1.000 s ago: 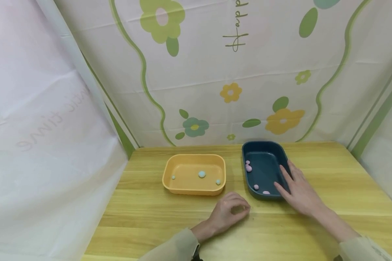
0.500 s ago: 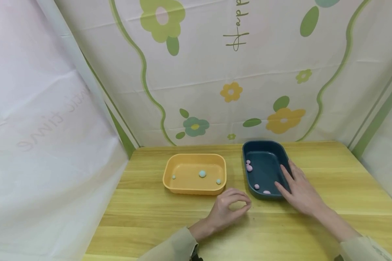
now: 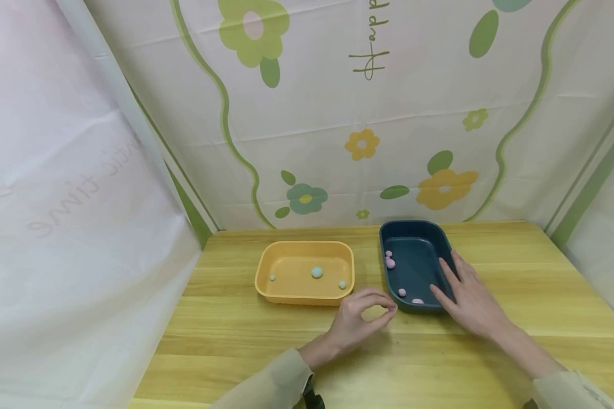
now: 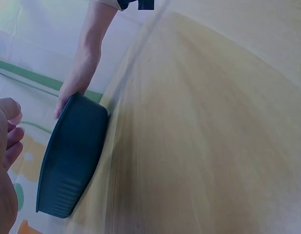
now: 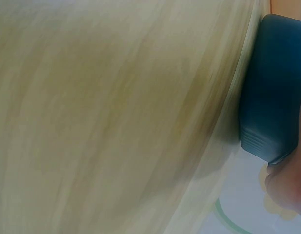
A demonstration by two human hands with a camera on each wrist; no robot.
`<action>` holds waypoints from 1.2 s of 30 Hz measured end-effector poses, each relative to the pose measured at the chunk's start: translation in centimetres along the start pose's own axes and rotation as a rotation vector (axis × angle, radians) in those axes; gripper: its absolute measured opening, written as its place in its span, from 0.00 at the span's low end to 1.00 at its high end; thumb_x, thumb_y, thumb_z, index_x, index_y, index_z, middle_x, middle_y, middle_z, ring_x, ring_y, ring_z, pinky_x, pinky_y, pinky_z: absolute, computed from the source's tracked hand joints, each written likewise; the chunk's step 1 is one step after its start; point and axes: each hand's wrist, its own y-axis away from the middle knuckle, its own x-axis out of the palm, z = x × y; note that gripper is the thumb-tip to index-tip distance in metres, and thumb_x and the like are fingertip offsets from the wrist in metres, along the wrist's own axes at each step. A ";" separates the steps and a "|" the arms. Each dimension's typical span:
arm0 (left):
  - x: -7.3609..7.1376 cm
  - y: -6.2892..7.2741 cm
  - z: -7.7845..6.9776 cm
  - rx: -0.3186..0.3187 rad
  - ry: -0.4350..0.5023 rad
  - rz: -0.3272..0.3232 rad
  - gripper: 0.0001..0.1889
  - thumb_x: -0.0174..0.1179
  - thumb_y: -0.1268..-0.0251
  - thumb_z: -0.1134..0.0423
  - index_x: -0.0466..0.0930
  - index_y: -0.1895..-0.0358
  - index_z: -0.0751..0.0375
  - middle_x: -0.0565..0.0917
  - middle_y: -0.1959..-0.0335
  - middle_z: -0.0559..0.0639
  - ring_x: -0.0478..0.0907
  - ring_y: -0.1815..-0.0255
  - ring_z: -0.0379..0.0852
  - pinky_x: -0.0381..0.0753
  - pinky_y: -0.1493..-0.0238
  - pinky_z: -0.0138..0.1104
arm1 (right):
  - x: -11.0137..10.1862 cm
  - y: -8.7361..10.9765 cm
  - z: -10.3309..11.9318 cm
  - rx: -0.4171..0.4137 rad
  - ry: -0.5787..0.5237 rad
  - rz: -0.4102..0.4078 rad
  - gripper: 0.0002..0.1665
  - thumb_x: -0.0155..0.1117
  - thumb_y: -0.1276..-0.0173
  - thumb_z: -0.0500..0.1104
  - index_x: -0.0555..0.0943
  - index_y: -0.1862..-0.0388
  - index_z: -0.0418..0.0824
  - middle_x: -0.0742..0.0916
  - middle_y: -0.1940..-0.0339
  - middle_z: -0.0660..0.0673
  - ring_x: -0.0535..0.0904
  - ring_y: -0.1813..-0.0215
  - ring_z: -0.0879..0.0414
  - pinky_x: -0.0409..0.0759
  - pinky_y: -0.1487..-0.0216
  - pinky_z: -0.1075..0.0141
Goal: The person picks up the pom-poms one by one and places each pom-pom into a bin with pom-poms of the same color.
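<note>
In the head view my left hand is above the table, just off the near left corner of a dark blue tray. Its thumb and index fingertips meet in a ring; I cannot tell whether something tiny is between them. My right hand rests on the tray's right rim, fingers spread and fairly straight, two reaching inside. Small pink balls lie along the tray's left side, others near its front. The right wrist view shows the tray's outer wall beside my right hand.
Left of the blue tray stands a yellow tray holding a larger pale blue ball and two smaller ones. Both trays sit on a wood-grain table. A white flower-printed cloth hangs behind, and another cloth on the left.
My left hand has moved slightly forward and right, toward the blue tray's near corner, fingertips still together. My right hand and both trays stay in place.
</note>
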 end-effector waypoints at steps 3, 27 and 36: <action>0.2 -0.4 0.1 0.000 0.001 0.000 0.08 0.77 0.34 0.72 0.92 0.56 0.61 0.93 0.55 0.51 0.92 0.51 0.41 0.86 0.39 0.21 | 0.0 0.0 0.0 -0.008 0.003 -0.008 0.48 0.60 0.14 0.58 0.58 0.11 0.30 0.54 0.10 0.21 0.56 0.14 0.20 0.45 0.07 0.34; 2.2 -3.7 1.2 0.015 -0.020 0.019 0.06 0.75 0.31 0.71 0.91 0.55 0.63 0.92 0.55 0.52 0.91 0.55 0.39 0.86 0.46 0.18 | -0.2 0.0 0.1 -0.010 0.012 -0.010 0.49 0.60 0.15 0.58 0.58 0.12 0.29 0.55 0.10 0.21 0.56 0.14 0.19 0.51 0.10 0.29; 2.9 -4.1 1.7 -0.039 -0.043 0.023 0.06 0.76 0.31 0.69 0.91 0.55 0.62 0.93 0.58 0.51 0.90 0.57 0.40 0.91 0.50 0.26 | -0.2 0.0 0.0 -0.022 0.012 0.001 0.49 0.59 0.14 0.58 0.58 0.11 0.29 0.53 0.09 0.22 0.55 0.13 0.20 0.41 0.05 0.38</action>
